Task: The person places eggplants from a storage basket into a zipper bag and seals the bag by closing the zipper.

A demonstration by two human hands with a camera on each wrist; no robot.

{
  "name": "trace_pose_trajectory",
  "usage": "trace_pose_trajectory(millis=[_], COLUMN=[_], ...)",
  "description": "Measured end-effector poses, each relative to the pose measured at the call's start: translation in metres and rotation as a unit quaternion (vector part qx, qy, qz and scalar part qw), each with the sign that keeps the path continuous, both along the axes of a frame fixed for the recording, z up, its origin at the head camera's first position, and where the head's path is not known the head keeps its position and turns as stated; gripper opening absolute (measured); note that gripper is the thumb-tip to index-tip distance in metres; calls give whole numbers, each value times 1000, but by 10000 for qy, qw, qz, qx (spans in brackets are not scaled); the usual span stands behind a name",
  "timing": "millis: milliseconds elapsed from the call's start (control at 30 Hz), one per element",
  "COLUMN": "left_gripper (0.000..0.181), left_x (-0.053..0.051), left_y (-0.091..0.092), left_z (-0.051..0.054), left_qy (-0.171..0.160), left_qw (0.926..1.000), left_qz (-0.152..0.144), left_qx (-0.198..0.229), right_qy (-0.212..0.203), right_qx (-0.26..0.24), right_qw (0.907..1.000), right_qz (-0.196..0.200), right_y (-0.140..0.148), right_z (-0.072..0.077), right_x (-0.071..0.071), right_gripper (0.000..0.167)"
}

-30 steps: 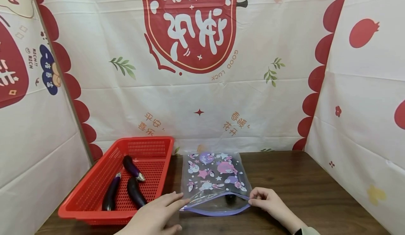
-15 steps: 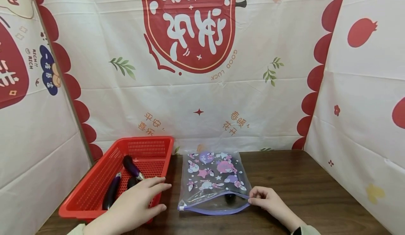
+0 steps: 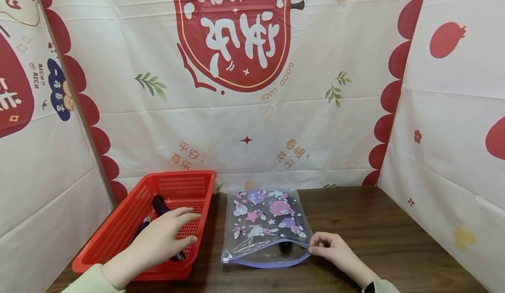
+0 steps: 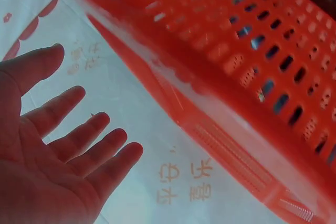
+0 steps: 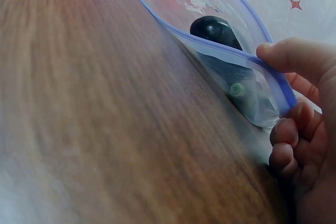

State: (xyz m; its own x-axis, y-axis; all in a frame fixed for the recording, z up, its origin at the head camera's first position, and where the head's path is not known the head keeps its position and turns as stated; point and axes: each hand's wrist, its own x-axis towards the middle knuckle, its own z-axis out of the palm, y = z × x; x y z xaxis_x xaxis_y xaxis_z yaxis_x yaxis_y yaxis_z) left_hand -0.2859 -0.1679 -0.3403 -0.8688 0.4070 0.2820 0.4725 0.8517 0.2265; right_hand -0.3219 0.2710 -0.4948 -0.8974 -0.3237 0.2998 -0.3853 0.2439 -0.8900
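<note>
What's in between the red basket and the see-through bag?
Only a bare strip of brown table lies between the red basket and the bag; the head view shows it.

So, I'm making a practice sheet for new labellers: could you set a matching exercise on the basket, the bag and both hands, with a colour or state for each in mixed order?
Column one
1. basket
2. bag
3. left hand
4. right hand

Column two
A. pinching an edge
B. see-through and patterned
C. holding nothing
D. red and slotted

Right pairs: 1-D, 2-B, 3-C, 4-A
</note>
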Motion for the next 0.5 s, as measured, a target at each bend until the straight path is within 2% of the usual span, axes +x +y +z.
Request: trace_pose_trajectory(millis=[133,333,500], left_gripper=[45,45,44], left_x=[-11,-26,-38], left_y=[-7,-19,-28], left_z=[4,3,9], left_qy=[30,-161,-37], left_qw=[9999,9996,9997], left_qz=[-29,140,179], left_qx=[97,161,149], right_qy=[-34,-101,-78], right_qx=[-16,72,105], right_qw=[10000,9999,9999], right_qz=[-36,-57,-91], right_y=[2,1,0], right_z=[2,0,0], right_x=[0,0,-2], right_gripper=[5,5,6])
